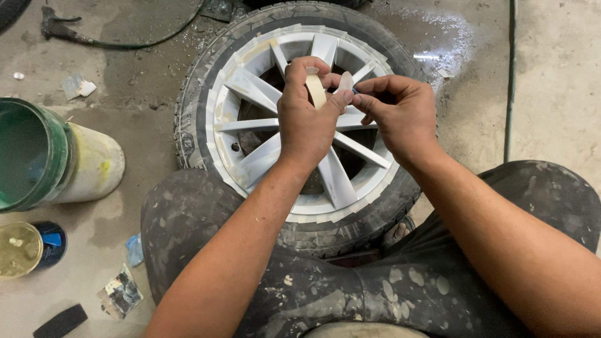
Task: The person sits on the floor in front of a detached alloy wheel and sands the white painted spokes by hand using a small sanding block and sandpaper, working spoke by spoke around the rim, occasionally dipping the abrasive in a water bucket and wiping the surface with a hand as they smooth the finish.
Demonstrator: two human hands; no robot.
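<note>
The left hand point(307, 122) clenches a roll of masking tape point(316, 89) above the masked alloy wheel point(300, 119); the right hand point(397, 112) pinches its free end; a skewed pull could tear the strip.

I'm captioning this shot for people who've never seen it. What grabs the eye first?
The wheel lying flat at centre, its pale spoked rim ringed with masking tape inside the black tyre. Above its hub, the left hand holds a roll of tape while the right hand pinches its end. A green bucket lies at the left edge.
</note>
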